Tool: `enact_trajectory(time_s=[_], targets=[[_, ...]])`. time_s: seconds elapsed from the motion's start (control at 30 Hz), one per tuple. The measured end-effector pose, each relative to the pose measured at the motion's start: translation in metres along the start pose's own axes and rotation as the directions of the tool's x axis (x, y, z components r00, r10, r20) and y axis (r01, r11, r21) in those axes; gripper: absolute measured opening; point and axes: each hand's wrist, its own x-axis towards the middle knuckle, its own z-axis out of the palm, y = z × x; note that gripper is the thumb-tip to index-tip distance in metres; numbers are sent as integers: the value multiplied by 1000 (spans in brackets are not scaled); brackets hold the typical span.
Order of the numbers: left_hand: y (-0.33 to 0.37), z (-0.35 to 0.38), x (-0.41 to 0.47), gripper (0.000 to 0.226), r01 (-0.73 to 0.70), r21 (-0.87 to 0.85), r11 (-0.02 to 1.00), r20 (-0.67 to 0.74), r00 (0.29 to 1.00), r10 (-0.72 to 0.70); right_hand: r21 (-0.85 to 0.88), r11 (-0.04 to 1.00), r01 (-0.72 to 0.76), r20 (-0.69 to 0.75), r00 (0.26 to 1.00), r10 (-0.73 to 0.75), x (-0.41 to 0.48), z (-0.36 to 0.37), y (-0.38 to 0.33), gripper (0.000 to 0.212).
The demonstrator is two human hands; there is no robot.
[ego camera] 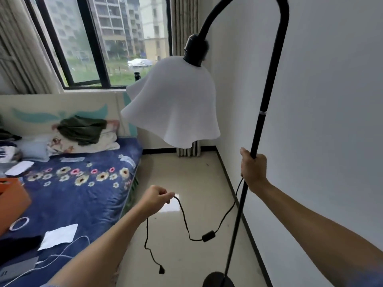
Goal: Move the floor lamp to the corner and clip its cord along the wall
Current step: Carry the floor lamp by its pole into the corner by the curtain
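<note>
Carrying step: your right hand (253, 170) gripped the floor lamp pole (257, 133); left hand (154, 198) pinched its cord (184, 220), plug (161, 270) dangling below. Corner placement likely next.

Matt black pole (257, 129), glossy floor tiles (192, 177)

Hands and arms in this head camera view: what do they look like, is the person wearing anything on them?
Both are bare. The left hand and right hand show no gloves, rings, watch or bracelets, and both forearms are uncovered along nearly their whole visible length. Only at the bottom left edge does a sliver of bluish sleeve appear on the left arm. No markings or cables are attached to either arm.
</note>
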Motion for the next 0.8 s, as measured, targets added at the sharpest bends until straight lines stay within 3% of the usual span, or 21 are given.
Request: enact_trajectory(time_s=[0.23, 0.47, 0.8], targets=[[-28, -39, 172, 37, 20, 22, 1000, 8, 1000, -20, -28, 1000, 11, -12, 1000, -11, 134, 99, 49, 49], [-7, -94, 362, 40, -19, 52, 998, 20, 1000, 18, -64, 998, -12, -84, 996, 7, 281, 178, 63, 51], [25, -80, 601, 40, -34, 78, 996, 63, 998, 29, -46, 999, -28, -128, 992, 22, 500, 238, 110, 53]])
